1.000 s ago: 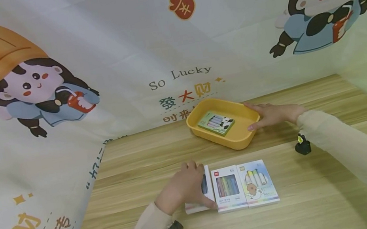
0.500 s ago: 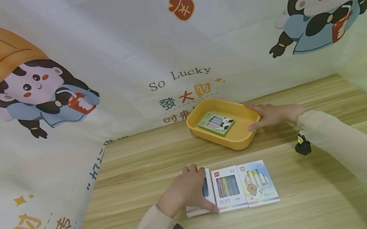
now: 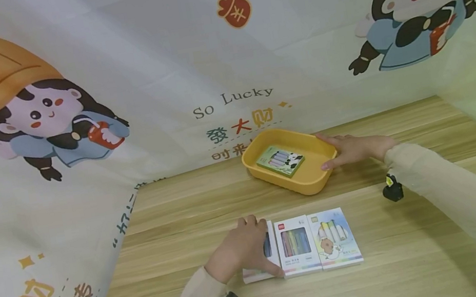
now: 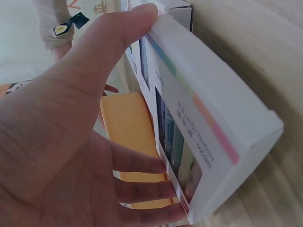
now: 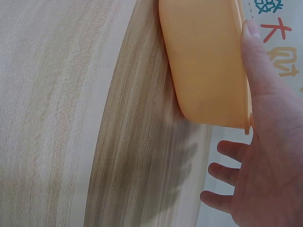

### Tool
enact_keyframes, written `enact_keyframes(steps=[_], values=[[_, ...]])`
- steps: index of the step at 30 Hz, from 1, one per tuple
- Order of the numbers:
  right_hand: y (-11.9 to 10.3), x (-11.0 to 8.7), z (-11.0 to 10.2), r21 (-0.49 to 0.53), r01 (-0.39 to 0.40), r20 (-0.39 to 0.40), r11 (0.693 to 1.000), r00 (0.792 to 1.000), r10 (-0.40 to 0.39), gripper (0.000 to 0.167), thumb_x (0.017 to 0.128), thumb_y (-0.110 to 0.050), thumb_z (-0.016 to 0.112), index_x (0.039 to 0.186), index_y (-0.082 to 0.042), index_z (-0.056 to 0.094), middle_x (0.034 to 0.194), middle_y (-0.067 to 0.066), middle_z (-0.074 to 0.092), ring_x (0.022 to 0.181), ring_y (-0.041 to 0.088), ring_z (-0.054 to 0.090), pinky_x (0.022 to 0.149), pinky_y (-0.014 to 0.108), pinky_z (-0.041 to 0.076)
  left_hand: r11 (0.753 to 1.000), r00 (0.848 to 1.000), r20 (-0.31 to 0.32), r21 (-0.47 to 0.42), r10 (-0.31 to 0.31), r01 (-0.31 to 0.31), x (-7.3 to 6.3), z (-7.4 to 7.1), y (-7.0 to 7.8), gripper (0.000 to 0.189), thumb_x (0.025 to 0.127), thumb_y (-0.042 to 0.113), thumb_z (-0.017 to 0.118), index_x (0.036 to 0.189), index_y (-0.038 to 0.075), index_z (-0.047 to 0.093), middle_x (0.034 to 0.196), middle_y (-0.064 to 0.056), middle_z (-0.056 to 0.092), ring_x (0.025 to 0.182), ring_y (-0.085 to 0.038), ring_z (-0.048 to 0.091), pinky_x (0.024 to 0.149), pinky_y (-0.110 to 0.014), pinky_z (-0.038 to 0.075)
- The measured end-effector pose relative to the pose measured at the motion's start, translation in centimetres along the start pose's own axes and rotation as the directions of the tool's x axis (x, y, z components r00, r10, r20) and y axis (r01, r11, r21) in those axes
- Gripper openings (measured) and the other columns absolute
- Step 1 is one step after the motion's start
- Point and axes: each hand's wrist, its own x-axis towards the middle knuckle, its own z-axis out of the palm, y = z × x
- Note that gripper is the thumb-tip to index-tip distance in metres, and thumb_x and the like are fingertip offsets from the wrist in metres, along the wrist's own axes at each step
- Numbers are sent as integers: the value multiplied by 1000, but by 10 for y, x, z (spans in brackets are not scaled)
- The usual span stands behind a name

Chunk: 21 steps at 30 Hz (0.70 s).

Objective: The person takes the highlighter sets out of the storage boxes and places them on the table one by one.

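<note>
My left hand (image 3: pixel 240 251) grips the leftmost white highlighter box (image 4: pixel 222 109) on the table, its thumb at the near right corner and fingertips along the far edge. That box has a window with pens behind it; the hand covers much of it in the head view. Right beside it lie a second white box (image 3: pixel 300 261) with a window of coloured pens and a box with a bear picture (image 3: pixel 346 250). My right hand (image 3: pixel 352 148) holds the right end of the yellow tray (image 3: pixel 277 177), thumb over the rim. A green panda box (image 3: pixel 275 165) lies inside the tray.
Behind the tray hangs a white printed cloth (image 3: pixel 152 79), which also rises along the left and right sides. The wooden table (image 3: pixel 177 210) runs up to it. Small black wrist devices sit on both sleeves.
My left hand has slid the leftmost box slightly toward me, bringing its near edge about level with the neighbouring box. The right hand and the tray stay in place.
</note>
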Motion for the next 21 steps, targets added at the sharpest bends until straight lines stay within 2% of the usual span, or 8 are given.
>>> enact_keyframes(steps=[8, 21], values=[[0, -1, 0, 14, 0, 5, 1000, 1000, 0, 108, 87, -65, 61, 160, -16, -1, 164, 28, 9, 148, 56, 10, 116, 74, 13, 1000, 1000, 7, 20, 14, -15, 0, 1, 2, 122, 55, 78, 79, 143, 0, 46, 132, -19, 56, 115, -32, 55, 92, -43, 57], [-2, -2, 0, 5, -8, 5, 1000, 1000, 8, 106, 88, -63, 61, 160, -15, 0, 163, 28, 10, 148, 56, 11, 115, 75, 14, 1000, 1000, -3, 20, 24, -24, -1, 2, 3, 120, 56, 76, 80, 142, -1, 47, 130, -18, 57, 114, -31, 56, 95, -43, 56]])
